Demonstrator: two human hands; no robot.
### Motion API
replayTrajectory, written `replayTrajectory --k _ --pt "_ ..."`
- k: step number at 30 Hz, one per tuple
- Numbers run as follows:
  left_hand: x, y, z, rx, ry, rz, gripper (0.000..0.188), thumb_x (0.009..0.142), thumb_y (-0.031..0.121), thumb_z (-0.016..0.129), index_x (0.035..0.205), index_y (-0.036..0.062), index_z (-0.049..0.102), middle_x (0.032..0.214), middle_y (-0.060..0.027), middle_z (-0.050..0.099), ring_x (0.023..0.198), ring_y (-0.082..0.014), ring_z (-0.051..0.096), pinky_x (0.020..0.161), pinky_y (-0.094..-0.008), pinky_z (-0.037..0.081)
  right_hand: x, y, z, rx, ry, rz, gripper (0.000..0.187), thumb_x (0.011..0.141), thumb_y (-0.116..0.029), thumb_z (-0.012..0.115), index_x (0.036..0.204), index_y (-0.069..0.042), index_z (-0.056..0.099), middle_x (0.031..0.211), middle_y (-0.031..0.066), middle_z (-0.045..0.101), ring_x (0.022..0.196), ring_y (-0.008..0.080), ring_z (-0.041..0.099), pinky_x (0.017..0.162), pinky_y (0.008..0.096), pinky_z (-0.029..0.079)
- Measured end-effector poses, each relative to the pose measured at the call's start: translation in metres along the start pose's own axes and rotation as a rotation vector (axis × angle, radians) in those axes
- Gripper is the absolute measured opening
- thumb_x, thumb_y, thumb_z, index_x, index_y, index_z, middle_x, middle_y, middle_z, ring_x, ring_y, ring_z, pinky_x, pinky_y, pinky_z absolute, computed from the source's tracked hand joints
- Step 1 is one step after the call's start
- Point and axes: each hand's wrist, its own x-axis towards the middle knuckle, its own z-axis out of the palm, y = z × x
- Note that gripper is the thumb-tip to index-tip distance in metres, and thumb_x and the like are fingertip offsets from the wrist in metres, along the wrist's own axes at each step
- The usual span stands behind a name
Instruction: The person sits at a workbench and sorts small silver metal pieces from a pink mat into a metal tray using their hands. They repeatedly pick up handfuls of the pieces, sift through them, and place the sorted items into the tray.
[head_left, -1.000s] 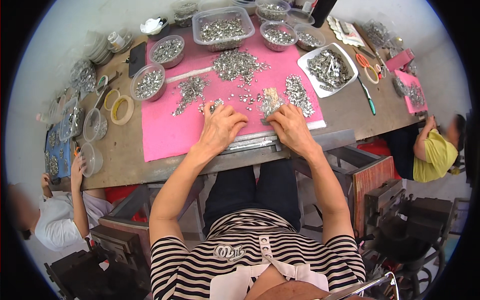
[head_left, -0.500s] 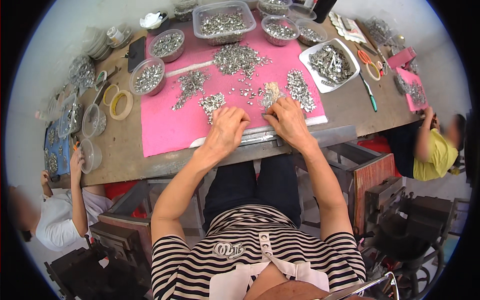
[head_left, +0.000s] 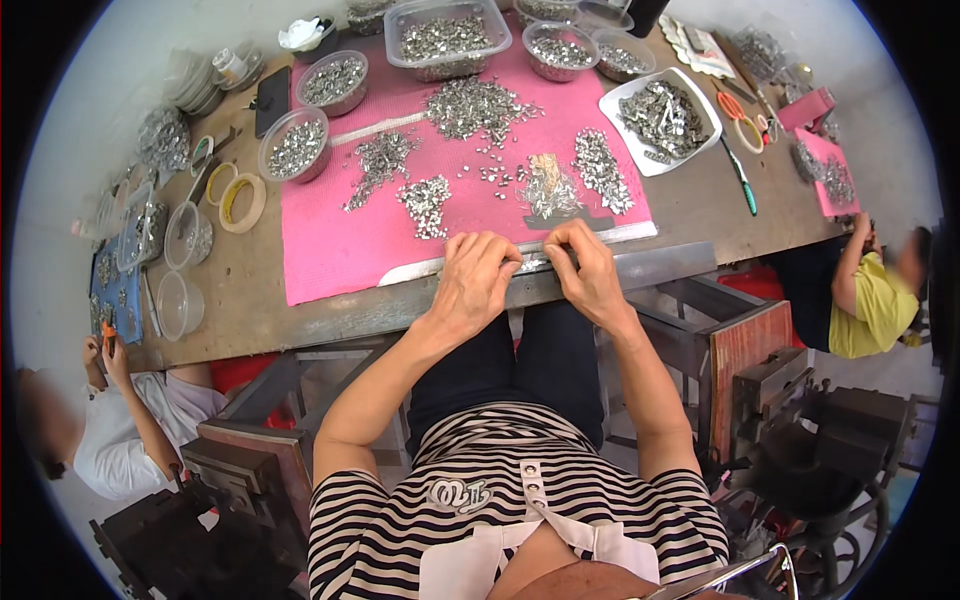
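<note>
My left hand (head_left: 472, 276) is closed in a pinch over the metal bar (head_left: 526, 264) along the table's front edge. Close beside it, my right hand (head_left: 586, 276) pinches too, its fingertips at the same bar; whatever either hand holds is too small to make out. Just beyond the right hand lies a heap of thin silvery pins (head_left: 548, 190) on a dark flat piece (head_left: 575, 219). Small shiny metal pieces (head_left: 425, 208) form a pile past my left hand. Another pile of silvery parts (head_left: 602, 175) sits to the right. All rest on a pink mat (head_left: 335, 255).
Clear tubs of metal parts (head_left: 448, 50) line the back. A white dish (head_left: 660, 122) of metal pieces, a toothbrush (head_left: 741, 178) and orange scissors (head_left: 735, 110) lie right. Tape rolls (head_left: 242, 206) sit left. One person (head_left: 130, 430) works at left, another (head_left: 868, 305) at right.
Both hands have come back toward me from the piles to the bar at the edge, uncovering the pin heap. The person at left has lowered a hand from a clear tub.
</note>
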Motion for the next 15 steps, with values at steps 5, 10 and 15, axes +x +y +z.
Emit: replayTrajectory --k 5,10,15 --pt "-0.0006 -0.001 0.0036 0.036 0.017 0.028 0.012 0.09 0.005 0.071 0.1 0.0059 0.065 0.096 -0.0066 0.065 0.09 -0.0269 0.061 0.09 -0.0406 0.04 -0.0106 0.0019 0.0017 0.041 0.046 0.003 0.006 0.097 0.001 0.066 0.098 0.002 0.06 0.098 0.0132 0.065 0.088 0.0259 0.064 0.079 0.0356 0.051" --pt "-0.0007 -0.0005 0.0058 0.081 0.046 0.077 0.014 0.087 0.004 0.073 0.098 0.0056 0.065 0.095 -0.0068 0.066 0.09 -0.0274 0.062 0.088 -0.0405 0.042 -0.0124 0.0032 0.0042 0.014 0.046 -0.042 0.011 0.093 0.002 0.068 0.099 0.001 0.059 0.097 0.0147 0.064 0.088 0.0326 0.064 0.081 0.0408 0.051" --pt "-0.0002 0.0023 0.0039 0.151 0.066 0.13 0.013 0.085 0.006 0.076 0.095 0.0051 0.067 0.092 -0.0072 0.067 0.088 -0.0278 0.063 0.085 -0.0407 0.045 -0.0133 0.0019 0.0059 -0.003 0.049 -0.081 0.012 0.092 0.003 0.069 0.097 0.0 0.059 0.097 0.0144 0.064 0.091 0.0327 0.062 0.083 0.0413 0.05"
